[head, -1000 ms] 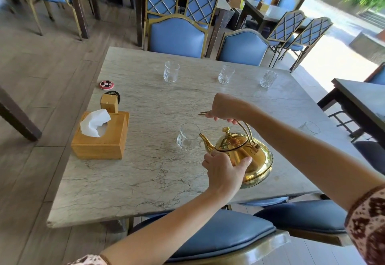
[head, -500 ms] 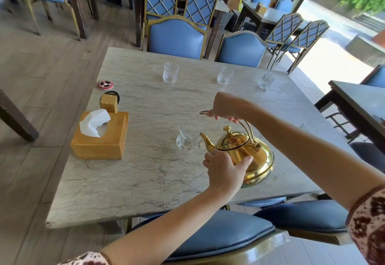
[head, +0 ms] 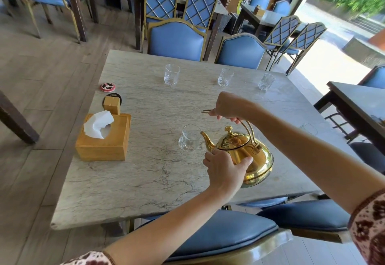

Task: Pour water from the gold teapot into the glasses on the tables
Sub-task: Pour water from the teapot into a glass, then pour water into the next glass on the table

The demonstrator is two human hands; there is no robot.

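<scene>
The gold teapot point(head: 253, 160) hangs tilted over the marble table point(head: 145, 171), its spout at the rim of a clear glass point(head: 188, 140) that holds some water. My right hand point(head: 226, 107) grips the teapot's handle from above. My left hand point(head: 226, 165) presses against the pot's near side below the lid. Three more glasses stand along the far edge: one at the left point(head: 171, 74), one in the middle point(head: 225, 77), one at the right point(head: 266, 81). Another glass point(head: 308, 129) sits faintly visible near the right edge, behind my right forearm.
A wooden tissue box point(head: 104, 139) stands at the table's left, with a small wooden block point(head: 112, 104) and a round red disc point(head: 107, 86) behind it. Blue chairs point(head: 177, 39) surround the table. A second table point(head: 362, 106) stands to the right.
The teapot and both hands have stayed almost where they were, spout at the near glass. The view has shifted slightly.
</scene>
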